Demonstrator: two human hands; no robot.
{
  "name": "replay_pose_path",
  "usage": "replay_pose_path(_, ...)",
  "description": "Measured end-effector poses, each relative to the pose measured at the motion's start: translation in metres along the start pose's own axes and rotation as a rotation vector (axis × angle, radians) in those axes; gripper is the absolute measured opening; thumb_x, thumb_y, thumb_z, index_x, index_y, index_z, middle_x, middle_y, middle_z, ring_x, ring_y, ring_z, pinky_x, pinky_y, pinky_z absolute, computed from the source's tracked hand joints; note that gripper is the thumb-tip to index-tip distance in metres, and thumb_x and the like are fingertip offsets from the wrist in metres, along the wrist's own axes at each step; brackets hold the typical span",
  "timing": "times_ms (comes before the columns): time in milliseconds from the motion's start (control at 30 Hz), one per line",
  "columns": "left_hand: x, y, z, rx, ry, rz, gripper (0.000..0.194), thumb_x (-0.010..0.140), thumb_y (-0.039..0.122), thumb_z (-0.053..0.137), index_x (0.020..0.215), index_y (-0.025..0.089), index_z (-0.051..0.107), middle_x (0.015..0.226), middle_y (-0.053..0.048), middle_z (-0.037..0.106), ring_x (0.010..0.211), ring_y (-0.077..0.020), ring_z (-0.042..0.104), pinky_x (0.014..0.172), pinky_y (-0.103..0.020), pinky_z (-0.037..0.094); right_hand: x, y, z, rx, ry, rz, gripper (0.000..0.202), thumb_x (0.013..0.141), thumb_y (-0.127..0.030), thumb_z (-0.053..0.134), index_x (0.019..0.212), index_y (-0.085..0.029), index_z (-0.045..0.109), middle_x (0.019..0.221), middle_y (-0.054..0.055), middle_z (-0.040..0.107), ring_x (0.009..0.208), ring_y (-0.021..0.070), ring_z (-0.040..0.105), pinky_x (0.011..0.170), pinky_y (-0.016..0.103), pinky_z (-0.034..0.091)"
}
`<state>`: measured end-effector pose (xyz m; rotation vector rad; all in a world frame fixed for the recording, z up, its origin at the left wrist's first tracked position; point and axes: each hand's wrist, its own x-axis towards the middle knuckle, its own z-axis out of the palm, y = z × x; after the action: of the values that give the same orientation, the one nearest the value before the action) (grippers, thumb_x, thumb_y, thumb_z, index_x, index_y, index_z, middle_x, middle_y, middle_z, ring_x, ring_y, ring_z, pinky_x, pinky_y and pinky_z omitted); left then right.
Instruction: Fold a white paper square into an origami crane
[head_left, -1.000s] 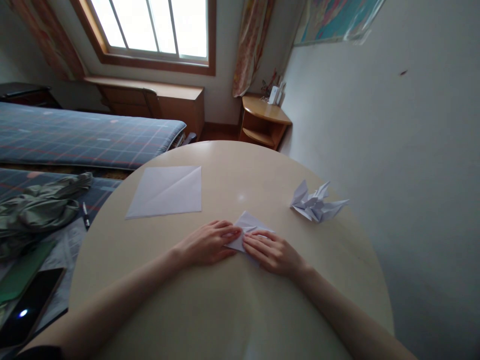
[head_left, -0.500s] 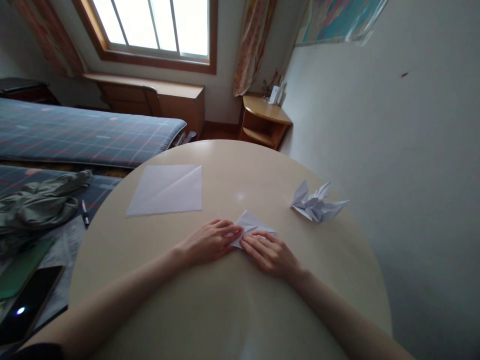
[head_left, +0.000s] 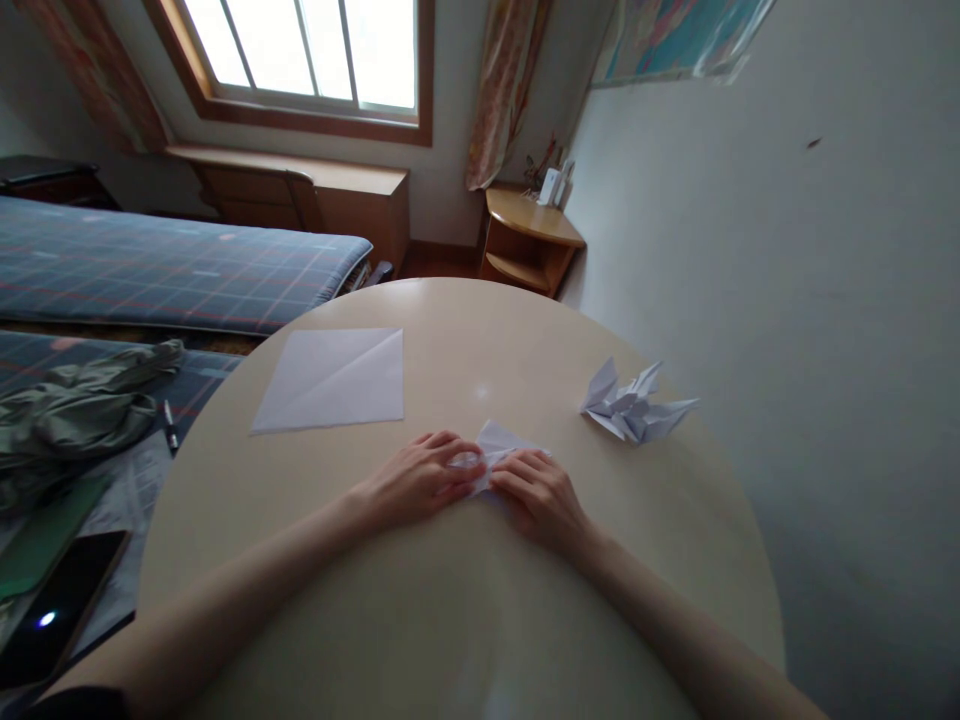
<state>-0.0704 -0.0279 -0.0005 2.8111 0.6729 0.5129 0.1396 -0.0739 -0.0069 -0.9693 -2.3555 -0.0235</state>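
Note:
A small piece of folded white paper lies on the round cream table, partly covered by my fingers. From the left, my left hand holds its near-left part, fingers bent and thumb close to the index finger. My right hand grips the right side, its fingertips curled onto the folds. A corner of the paper points away between both hands. Farther off to the right are folded paper cranes, bunched together. A flat white sheet with a diagonal crease rests at the left.
Left of the table, a dark phone, a pen, papers and a crumpled grey-green cloth lie on a plaid bed. A wooden corner shelf stands beyond the table. The white wall runs along the right.
My right hand has shifted slightly right and its fingers curl more. The left index finger has lifted into a bend. The folded paper stays in place, and the other papers have not moved.

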Motion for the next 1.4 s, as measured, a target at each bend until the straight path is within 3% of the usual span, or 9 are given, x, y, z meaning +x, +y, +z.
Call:
replay_pose_path(200,0.001,0.002,0.006,-0.027,0.063,0.054,0.023,0.093,0.024,0.043,0.101,0.017,0.063,0.106,-0.005,0.062,0.097,-0.0171,0.054,0.087,-0.029,0.048,0.001,0.003,0.005,0.152,-0.014,0.251,0.009,0.085,-0.017,0.052,0.077,-0.019,0.052,0.075,0.005,0.058,0.076,0.0195,0.050,0.068,0.031,0.045)
replay_pose_path(433,-0.002,0.003,0.011,0.068,0.013,0.141,0.025,0.093,0.012,0.036,0.103,0.010,0.059,0.116,-0.010,0.059,0.106,-0.0195,0.055,0.093,-0.032,0.048,-0.003,0.011,0.000,0.411,-0.075,0.284,0.007,0.085,-0.016,0.052,0.079,-0.019,0.052,0.084,0.004,0.057,0.076,0.0154,0.054,0.068,0.027,0.047)
replay_pose_path(533,-0.002,0.007,0.009,0.031,0.046,0.064,0.024,0.093,0.014,0.034,0.107,0.012,0.054,0.116,-0.010,0.058,0.099,-0.0173,0.059,0.088,-0.030,0.051,-0.004,0.016,-0.002,0.417,-0.053,0.262,0.006,0.084,-0.018,0.055,0.078,-0.020,0.054,0.086,0.004,0.058,0.076,0.0148,0.056,0.068,0.027,0.048)
replay_pose_path(667,-0.001,0.015,0.010,-0.034,0.079,-0.031,0.017,0.093,0.024,0.040,0.102,0.015,0.051,0.107,-0.007,0.058,0.088,-0.0152,0.061,0.075,-0.026,0.054,-0.005,0.023,-0.002,0.220,0.031,0.325,0.008,0.079,-0.024,0.062,0.075,-0.020,0.057,0.087,0.005,0.059,0.084,0.0199,0.054,0.075,0.034,0.046)
replay_pose_path(767,0.000,0.020,0.015,-0.010,0.104,-0.071,0.019,0.092,0.031,0.041,0.093,0.016,0.053,0.100,-0.007,0.058,0.084,-0.0151,0.060,0.070,-0.026,0.054,-0.003,0.025,-0.001,0.180,0.006,0.374,0.012,0.078,-0.026,0.064,0.071,-0.020,0.057,0.077,0.003,0.059,0.077,0.0188,0.053,0.069,0.032,0.046)
replay_pose_path(900,0.001,0.022,0.018,0.001,0.089,-0.121,0.018,0.093,0.023,0.038,0.091,0.018,0.055,0.097,-0.006,0.057,0.078,-0.0143,0.058,0.062,-0.024,0.051,-0.001,0.027,-0.003,0.251,-0.045,0.404,0.017,0.080,-0.029,0.062,0.068,-0.020,0.056,0.071,0.001,0.058,0.068,0.0157,0.052,0.062,0.027,0.044)
replay_pose_path(1067,0.001,0.023,0.017,-0.073,0.107,-0.201,0.014,0.089,0.021,0.044,0.086,0.020,0.058,0.101,-0.004,0.058,0.075,-0.0131,0.058,0.062,-0.022,0.047,-0.002,0.030,-0.006,0.355,-0.099,0.406,0.016,0.081,-0.031,0.061,0.071,-0.019,0.058,0.071,0.001,0.058,0.070,0.0153,0.053,0.063,0.026,0.044)
replay_pose_path(1233,0.004,0.027,0.017,-0.265,0.182,-0.337,0.007,0.084,0.023,0.051,0.082,0.019,0.057,0.093,-0.002,0.059,0.077,-0.0132,0.059,0.069,-0.023,0.047,0.000,0.026,-0.003,0.366,-0.056,0.457,0.023,0.081,-0.038,0.059,0.069,-0.018,0.057,0.068,0.001,0.055,0.064,0.0144,0.050,0.057,0.025,0.042)
replay_pose_path(1400,0.008,0.031,0.017,-0.316,0.191,-0.435,0.013,0.085,0.029,0.054,0.078,0.019,0.058,0.090,-0.001,0.059,0.075,-0.0140,0.059,0.067,-0.025,0.047,0.003,0.023,-0.004,0.415,-0.054,0.500,0.025,0.079,-0.041,0.061,0.068,-0.019,0.059,0.067,0.000,0.054,0.062,0.0139,0.050,0.053,0.024,0.041)
